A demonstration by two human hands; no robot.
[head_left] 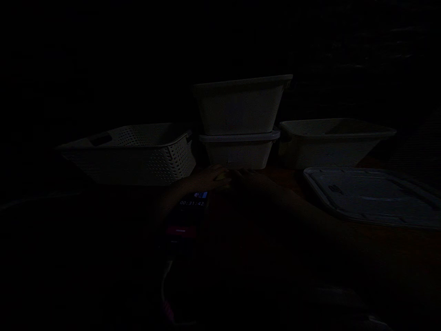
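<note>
The scene is very dark. My left hand (217, 176) reaches in from the left, and my right hand (246, 177) meets it from the right, close together in front of two stacked bins. The fingers are too dim to show whether they are apart or closed on anything. Beside my left forearm lies a phone (186, 216) with a lit timer and a white cable (166, 276) at its near end. The upper bin (241, 108) rests on the lower bin (237, 154), which has a lid rim between them.
To the left stands a perforated plastic basket (138, 163). An open plastic bin (324, 149) is on the right, with a flat pale lid (372, 195) lying in front of it on the brownish surface. Darkness hides the background.
</note>
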